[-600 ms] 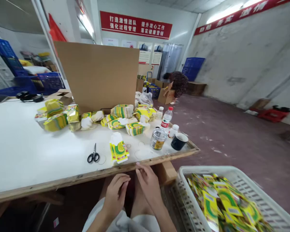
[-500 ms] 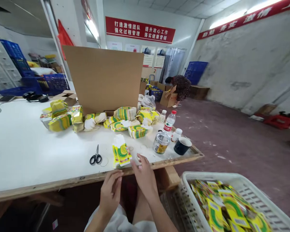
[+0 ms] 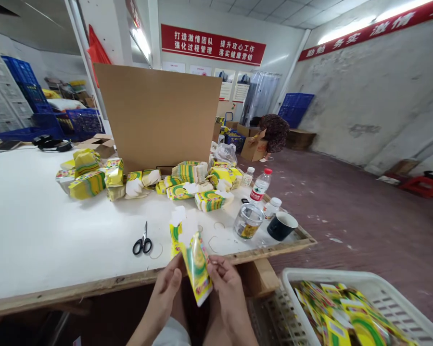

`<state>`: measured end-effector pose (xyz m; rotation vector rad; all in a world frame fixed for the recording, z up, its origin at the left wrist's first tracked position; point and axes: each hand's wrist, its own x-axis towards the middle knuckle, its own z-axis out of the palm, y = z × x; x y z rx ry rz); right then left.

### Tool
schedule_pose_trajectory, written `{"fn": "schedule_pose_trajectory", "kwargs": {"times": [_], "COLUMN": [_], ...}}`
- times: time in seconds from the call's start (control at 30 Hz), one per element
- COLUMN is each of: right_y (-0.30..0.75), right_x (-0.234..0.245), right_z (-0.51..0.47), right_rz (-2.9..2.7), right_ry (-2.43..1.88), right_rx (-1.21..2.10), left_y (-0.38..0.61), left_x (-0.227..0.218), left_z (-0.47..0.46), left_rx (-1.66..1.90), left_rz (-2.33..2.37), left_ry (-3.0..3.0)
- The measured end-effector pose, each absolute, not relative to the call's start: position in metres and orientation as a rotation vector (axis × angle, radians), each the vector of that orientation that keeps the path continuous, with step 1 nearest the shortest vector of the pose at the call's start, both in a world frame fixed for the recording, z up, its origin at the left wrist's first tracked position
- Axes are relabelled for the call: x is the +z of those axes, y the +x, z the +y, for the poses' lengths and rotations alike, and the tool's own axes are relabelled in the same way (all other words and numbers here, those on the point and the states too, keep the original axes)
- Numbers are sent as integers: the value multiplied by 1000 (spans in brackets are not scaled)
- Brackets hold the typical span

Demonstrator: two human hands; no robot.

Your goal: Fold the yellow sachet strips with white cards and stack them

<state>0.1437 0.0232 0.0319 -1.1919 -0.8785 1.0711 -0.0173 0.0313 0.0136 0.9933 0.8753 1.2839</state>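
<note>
A yellow-and-green printed packet [image 3: 198, 271], with a white top part, is tilted in front of me just over the table's front edge. My right hand [image 3: 228, 283] pinches its right edge between thumb and fingers. On the packet's other side, my left hand [image 3: 169, 283] is closed at its left edge, the fingertips partly behind it. Another such packet [image 3: 175, 238] lies flat on the table just beyond, partly covered. To the left lie black-handled scissors [image 3: 143, 245]. Thin rubber bands [image 3: 212, 244] are scattered beside the packets.
Bundled packets [image 3: 212, 200] line the table before a cardboard sheet [image 3: 159, 115]. At right stand a clear jar [image 3: 248, 222], a dark mug [image 3: 282, 226] and a bottle [image 3: 260, 186]. A white basket [image 3: 346, 275] of packets is low right. A person [image 3: 274, 132] bends by boxes.
One packet has come up off the table and is now between my two hands. My right hand has closed on it and drawn back slightly. The view has shifted a little.
</note>
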Motion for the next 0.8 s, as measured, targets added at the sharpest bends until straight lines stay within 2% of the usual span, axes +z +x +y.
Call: {"fn": "schedule_pose_trajectory", "kwargs": {"times": [0.13, 0.23, 0.53, 0.7, 0.8], "right_y": [139, 143, 134, 147, 161], "right_x": [17, 9, -4, -5, -1], "right_z": [-1, -3, -8, -14, -14], "right_rz": [-622, -637, -728, -847, -984], "right_ry": [-962, -947, -1098, -1278, -1268], "right_rx": [1361, 1388, 1125, 859, 827], "left_y": [-1, 6, 22, 25, 24], "left_x": [14, 23, 31, 26, 25], "left_z": [31, 29, 29, 28, 24], "left_rx": [1082, 1041, 1199, 1201, 1165], "left_rz": [697, 608, 829, 887, 882], "left_ry": [754, 767, 701, 960, 1093]}}
